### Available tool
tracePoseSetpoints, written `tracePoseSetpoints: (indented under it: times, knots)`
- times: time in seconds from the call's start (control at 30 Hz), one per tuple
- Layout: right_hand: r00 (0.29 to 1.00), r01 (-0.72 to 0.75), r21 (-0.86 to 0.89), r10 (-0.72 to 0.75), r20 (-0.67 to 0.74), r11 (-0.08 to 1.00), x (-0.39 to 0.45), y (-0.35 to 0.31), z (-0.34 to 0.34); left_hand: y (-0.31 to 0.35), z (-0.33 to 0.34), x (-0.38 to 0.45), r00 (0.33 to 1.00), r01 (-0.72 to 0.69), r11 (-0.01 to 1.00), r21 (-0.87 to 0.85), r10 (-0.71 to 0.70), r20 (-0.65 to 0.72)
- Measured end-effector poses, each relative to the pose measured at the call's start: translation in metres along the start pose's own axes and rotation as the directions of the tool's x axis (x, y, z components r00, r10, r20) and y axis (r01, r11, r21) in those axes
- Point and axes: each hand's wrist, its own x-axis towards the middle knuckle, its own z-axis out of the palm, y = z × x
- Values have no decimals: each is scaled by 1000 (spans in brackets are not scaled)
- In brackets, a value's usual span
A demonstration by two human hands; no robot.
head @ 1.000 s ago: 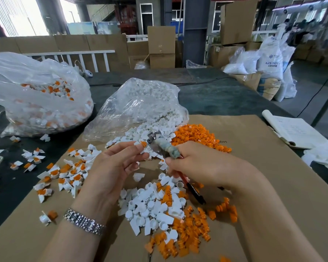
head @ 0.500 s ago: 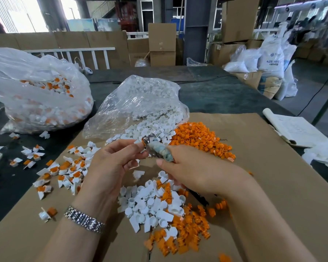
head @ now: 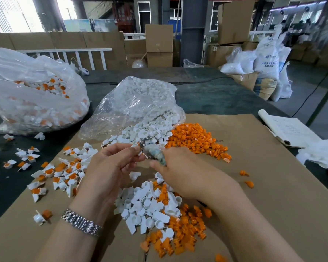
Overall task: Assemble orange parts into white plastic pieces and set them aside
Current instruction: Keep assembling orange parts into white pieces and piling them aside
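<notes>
My left hand [head: 114, 167] pinches a small white plastic piece [head: 138, 148] at its fingertips. My right hand [head: 187, 174] grips a metal tool with a taped handle [head: 153, 154], its tip meeting that piece. Below the hands lies a mixed heap of loose white pieces [head: 148, 208] and orange parts [head: 180, 235]. A larger orange pile [head: 195, 140] sits behind the right hand. Assembled white pieces with orange inserts [head: 59, 173] are spread at the left on the cardboard sheet [head: 273, 195].
A clear bag of white pieces [head: 138, 103] lies open behind the hands. A bigger bag of assembled pieces [head: 32, 95] fills the far left. An open notebook [head: 290, 129] and white cloth [head: 320, 156] sit at the right edge. Boxes and sacks stand beyond the table.
Both hands have stayed together at the same spot; the tool tip has closed in on the piece in my left fingers. The view has shifted slightly.
</notes>
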Motion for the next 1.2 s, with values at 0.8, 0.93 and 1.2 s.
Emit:
tracePoseSetpoints:
  times: [0.8, 0.93, 1.2]
  knots:
    - [903, -401, -324, 311, -295, 857, 29, 45, 15, -27, -3, 12, 823, -448, -225, 865, 275, 498]
    - [915, -330, -337, 211, -345, 882, 30, 44, 16, -28, -3, 13, 801, -492, -192, 849, 281, 528]
    - [958, -21, -556, -142, -248, 831, 27, 29, 19, -31, -3, 15, 805, -453, -163, 877, 348, 481]
